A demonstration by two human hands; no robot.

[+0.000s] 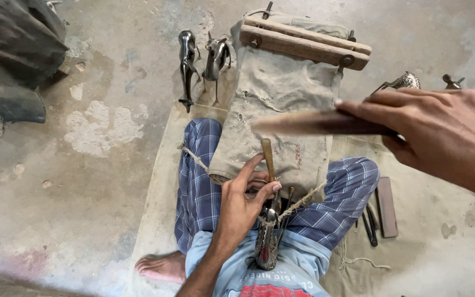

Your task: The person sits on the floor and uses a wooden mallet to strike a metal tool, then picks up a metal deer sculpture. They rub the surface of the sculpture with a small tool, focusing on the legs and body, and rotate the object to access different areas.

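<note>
Dark polished metal: two animal figurines (pixel 202 63) lie on the concrete floor (pixel 105 181), well above and left of the grip, slim-legged, glossy, probably fragile at the legs.

Left hand (pixel 243 206): fingers closed round a wooden-handled chisel (pixel 269 159), thumb and forefinger pinching the shaft upright, tip down on a metal figurine (pixel 268 239).

Metal figurine: just below the grip, lying in the lap against the shirt, tied with a cord (pixel 298 202) across the checked trousers. Judged heavy for its size, rigid, slippery where polished; best steadied at the thick body, not at thin parts.

Canvas cloth (pixel 273 110): behind the grip, stained, coarse, soft; hung from a wooden clamp (pixel 303 44) of two bolted bars.

Right hand (pixel 441 135): raised up and right of the grip, fingers clamped on a flat wooden stick (pixel 314 124), motion-blurred; judged light, stiff.

Loose tools (pixel 370 225) and a flat wooden block (pixel 387 206): right of the grip, on the mat.
</note>
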